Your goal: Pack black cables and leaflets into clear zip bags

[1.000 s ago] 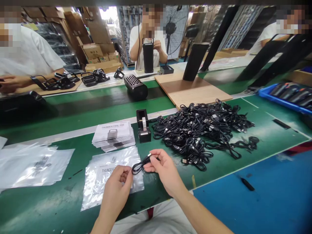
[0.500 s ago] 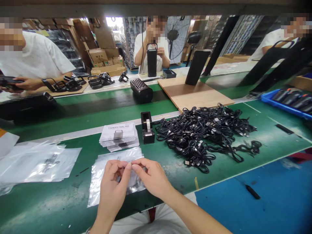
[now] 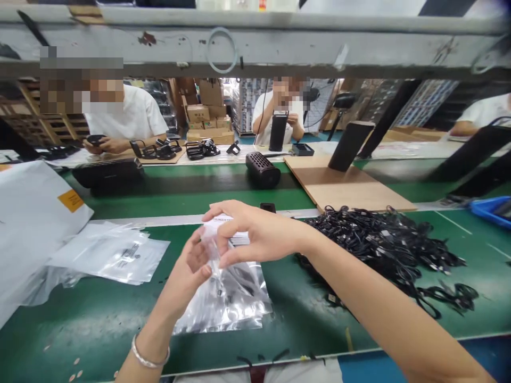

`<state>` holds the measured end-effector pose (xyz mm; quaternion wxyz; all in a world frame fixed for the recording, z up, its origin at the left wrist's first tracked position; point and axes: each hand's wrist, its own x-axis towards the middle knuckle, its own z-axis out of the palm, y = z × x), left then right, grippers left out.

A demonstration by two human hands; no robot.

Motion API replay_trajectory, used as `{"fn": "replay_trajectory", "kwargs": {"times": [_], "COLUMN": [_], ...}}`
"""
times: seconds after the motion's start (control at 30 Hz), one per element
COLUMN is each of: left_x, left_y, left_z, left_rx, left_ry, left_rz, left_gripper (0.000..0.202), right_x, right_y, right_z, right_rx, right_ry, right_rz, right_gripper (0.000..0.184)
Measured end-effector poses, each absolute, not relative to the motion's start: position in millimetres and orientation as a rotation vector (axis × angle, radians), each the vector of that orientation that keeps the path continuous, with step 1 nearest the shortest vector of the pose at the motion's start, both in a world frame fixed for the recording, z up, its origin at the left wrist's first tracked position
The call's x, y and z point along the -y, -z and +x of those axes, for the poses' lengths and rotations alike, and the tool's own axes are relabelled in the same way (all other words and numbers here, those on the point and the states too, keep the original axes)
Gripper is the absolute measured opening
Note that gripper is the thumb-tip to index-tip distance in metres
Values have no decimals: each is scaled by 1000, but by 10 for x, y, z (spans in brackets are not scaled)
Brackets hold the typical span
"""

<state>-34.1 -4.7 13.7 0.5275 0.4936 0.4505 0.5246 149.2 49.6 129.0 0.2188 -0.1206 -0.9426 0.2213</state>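
Observation:
Clear plastic bags [image 3: 239,314] with small black print lie on the green bench in front of me, under both hands. My right hand [image 3: 259,231] arches over them, thumb and index fingertip pinched together on thin clear film of a plastic bag. Close by on its left, my left hand [image 3: 187,271] is half curled, thumb and fingers apart, with no object visible between them. Behind my right hand a stack of printed leaflets [image 3: 239,240] is mostly hidden. Just past that hand, only the top of the black tape dispenser [image 3: 268,206] shows.
Black cables [image 3: 383,239] are heaped on the right. More plastic bags [image 3: 115,252] and a large white bag [image 3: 35,213] lie left. Beyond are a perforated black speaker [image 3: 262,169], a wooden board [image 3: 343,186] and co-workers. A shelf beam [image 3: 279,45] crosses above.
My hands, fingertips together before, have separated; the right now arches higher over the bags and leaflets. The view has tilted up and turned left, showing the shelf beam and large white bag.

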Motion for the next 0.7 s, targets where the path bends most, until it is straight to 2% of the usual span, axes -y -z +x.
{"fn": "replay_trajectory", "kwargs": {"times": [0.13,0.2,0.27,0.3,0.4,0.43,0.47,0.57,0.7], "left_x": [106,137,162,171,184,182,176,144,110], "left_y": [-88,-70,-68,-73,-102,-109,-114,-98,-46], "left_z": [-293,-257,-224,-209,-172,-161,-151,-127,-128], "left_rx": [-1036,-1136,-1264,-1322,-1423,-1427,-1419,-1366,-1489], "left_ry": [-1190,-1192,-1179,-1176,-1159,-1149,-1140,-1135,-1095], "left_rz": [1134,1136,1180,1214,1341,1376,1404,1440,1421], "left_gripper": [29,21,23,27,33,34,35,33,22], "right_x": [-410,-383,-340,-308,-201,-175,-161,-182,-259], "right_y": [-1340,-1276,-1149,-1059,-707,-577,-453,-181,-109], "right_z": [1648,1753,1856,1898,1951,1941,1920,1832,1808], "right_rx": [2737,2748,2626,2512,2144,2059,1974,1726,1689], "right_ry": [-689,-737,-797,-848,-1070,-1142,-1204,-1333,-1282], "right_rz": [-422,-547,-737,-834,-1007,-1027,-1049,-1079,-1037], "right_gripper": [10,10,8,15,68,76,70,21,15]}}
